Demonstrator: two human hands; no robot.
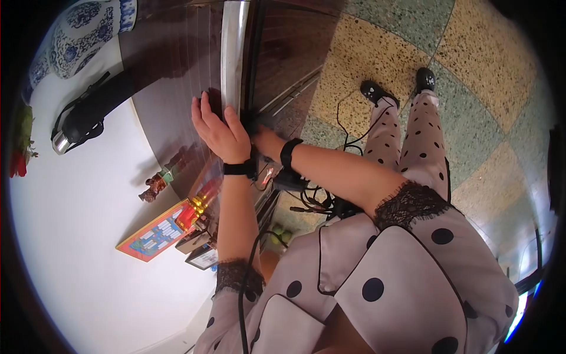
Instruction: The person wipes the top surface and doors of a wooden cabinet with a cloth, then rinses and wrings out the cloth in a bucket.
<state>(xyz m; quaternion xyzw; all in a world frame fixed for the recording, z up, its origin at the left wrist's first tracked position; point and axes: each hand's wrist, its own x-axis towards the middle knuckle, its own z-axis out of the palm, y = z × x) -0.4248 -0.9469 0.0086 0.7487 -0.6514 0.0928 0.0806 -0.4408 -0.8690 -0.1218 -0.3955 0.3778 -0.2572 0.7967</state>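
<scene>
In the head view, the left hand (223, 137) lies on the glossy, dark brown tabletop (168, 76), its fingers extended and partly spread, grasping nothing visible. Its thumb lies against the smooth, pale strip (233, 47) along the tabletop's edge, which runs straight on past the fingertips and out of the frame. Just beside the thumb, on the strip's other side, the right hand (269, 143) reaches into deep shadow; its fingers are hidden behind a dark patch, so I cannot tell whether they grip anything. Each wrist wears a black band, and both sleeves end in black lace, below smooth polka-dot cloth.

Well beyond the left fingertips stands a rounded, blue-and-white vase (85, 36), cut off by the dark rim of the view. Nearer to those fingers is a black flask (82, 124) with a shiny metal cap and a loose strap. Behind the left wrist stand a small, brown figurine (158, 184), mirrored blurrily in the polish, and a flat, red-bordered picture (156, 231). Under the right forearm, black cables (315, 202) tangle, partly covered. Well apart from the right fingers, the floor (377, 53) shows speckled yellow and green tiles.
</scene>
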